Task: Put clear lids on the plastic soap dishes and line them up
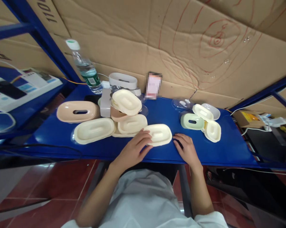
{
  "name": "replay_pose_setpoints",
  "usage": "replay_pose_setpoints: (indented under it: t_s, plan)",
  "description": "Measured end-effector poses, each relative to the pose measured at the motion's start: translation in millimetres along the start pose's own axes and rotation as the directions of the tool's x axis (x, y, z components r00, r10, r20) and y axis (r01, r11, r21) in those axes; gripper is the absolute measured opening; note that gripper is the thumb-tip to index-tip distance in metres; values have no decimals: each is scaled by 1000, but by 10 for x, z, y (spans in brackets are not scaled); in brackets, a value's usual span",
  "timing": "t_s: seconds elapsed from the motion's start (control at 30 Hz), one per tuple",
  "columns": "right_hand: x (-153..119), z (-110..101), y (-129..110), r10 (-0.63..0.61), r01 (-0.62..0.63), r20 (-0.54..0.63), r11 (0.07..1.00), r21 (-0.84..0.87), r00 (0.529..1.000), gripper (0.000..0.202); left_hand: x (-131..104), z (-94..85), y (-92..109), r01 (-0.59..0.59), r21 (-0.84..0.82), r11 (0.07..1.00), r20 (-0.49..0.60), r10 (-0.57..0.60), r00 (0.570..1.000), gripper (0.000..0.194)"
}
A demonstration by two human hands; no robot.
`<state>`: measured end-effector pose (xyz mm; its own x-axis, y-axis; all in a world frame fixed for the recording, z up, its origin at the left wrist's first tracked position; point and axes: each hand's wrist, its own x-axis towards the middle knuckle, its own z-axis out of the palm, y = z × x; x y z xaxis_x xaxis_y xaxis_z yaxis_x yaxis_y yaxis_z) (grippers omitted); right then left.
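Cream dish (161, 135) is held at one end by bent left fingers (143, 136); released right fingers (181, 138) curl nearby.

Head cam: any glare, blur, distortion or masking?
Head view: phone-like item pixelated beyond reading; blue post slants, probably wide-angle distortion; glare on the red floor at left; lower right corner dark; left hand and cream tray distinguishable, slightly soft.
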<state>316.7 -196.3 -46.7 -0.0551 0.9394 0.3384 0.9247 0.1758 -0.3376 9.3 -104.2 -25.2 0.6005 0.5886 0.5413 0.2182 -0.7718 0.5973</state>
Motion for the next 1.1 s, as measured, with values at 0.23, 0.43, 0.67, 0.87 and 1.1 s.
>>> replay_pose_setpoints:
  t_s: [0.23,0.43,0.67,0.87,1.1]
  plan:
    - [-3,-15,-41,19,-20,-38,1000,-19,999,33,-39,63,20,36,-11,999,217,-33,976,16]
    - [-2,4,74,155,-207,-358,972,-112,921,58,-72,80,17,56,71,996,119,-64,991,27]
    - [144,78,307,208,-259,-242,944,-203,948,52,-117,154,-106,106,123,987,161,-126,979,38]
    - [60,8,75,29,-59,-185,986,-158,982,35,-105,125,-108,177,61,982,180,-185,966,41]
    - [15,-42,-20,-43,28,-236,997,-67,971,38,-88,127,-99,212,52,976,186,-218,958,48]
